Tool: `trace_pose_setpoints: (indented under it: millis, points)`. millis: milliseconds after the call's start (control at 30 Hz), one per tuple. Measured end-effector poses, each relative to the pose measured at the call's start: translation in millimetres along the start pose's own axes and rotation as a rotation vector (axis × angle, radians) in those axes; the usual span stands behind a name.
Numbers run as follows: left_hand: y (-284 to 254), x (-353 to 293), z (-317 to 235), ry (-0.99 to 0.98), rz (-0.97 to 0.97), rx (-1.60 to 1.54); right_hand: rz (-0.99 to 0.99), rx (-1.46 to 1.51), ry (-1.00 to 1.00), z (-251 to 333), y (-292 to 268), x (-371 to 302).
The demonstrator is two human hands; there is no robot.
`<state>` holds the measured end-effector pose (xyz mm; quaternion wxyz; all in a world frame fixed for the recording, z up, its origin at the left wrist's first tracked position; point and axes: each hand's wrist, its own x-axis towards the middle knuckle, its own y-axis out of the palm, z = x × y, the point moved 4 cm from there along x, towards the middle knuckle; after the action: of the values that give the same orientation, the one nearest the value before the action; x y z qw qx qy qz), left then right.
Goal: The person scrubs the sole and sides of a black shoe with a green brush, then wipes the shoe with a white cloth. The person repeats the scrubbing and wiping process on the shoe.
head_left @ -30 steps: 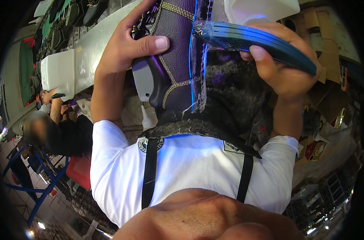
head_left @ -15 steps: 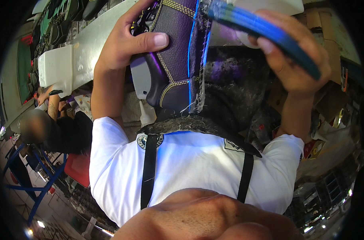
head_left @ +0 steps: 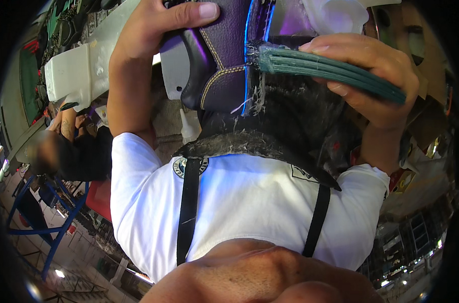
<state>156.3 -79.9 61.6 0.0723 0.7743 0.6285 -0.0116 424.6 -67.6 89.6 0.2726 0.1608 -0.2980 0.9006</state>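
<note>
A black leather shoe (head_left: 222,43) with yellow stitching lies on its side over my lap, its heel end toward me. Along its sole edge run a blue-lit line and frayed whitish threads. My left hand (head_left: 156,28) is closed on the shoe's upper, thumb across the leather, other fingers partly hidden. A grey flat piece (head_left: 176,70) with a small hole, possibly a shoe last, sticks out at the shoe's opening. My right hand (head_left: 383,76) grips a curved, ribbed green brush (head_left: 335,68). The brush's ragged tip is at the sole edge near the heel; contact is hard to tell.
A pale bench (head_left: 68,76) reaches across the upper left. A translucent white container (head_left: 340,15) is beyond the brush. Near my lap stands a white nozzle (head_left: 189,126). Another person (head_left: 83,151) in dark clothing sits at the left. Cardboard (head_left: 431,55) stands at the right.
The brush has moved down along the sole edge toward the heel and out of the blue light. The shoe has shifted up the view, with my left hand on it.
</note>
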Motion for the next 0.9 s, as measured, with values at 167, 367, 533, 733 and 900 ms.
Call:
trace_pose_setpoints:
  millis: [167, 367, 533, 733, 900]
  points:
    - [0, 1, -4, 0.005, -0.048, 0.090, 0.111, 0.076, -0.019, -5, 0, -1]
    - [-13, 2, 0, 0.024, 0.051, -0.015, 0.089, 0.066, 0.086, 10, 0, 3]
    - [-17, 3, -1, 0.000, 0.051, -0.051, 0.179, -0.061, 0.020, 23, -12, 20]
    - [-27, 2, -3, -0.106, -0.081, -0.072, 0.203, -0.028, 0.098, 31, -31, 27]
    - [-13, 7, -7, -0.186, -0.183, -0.201, 0.031, 0.013, 0.198, 38, -46, 16]
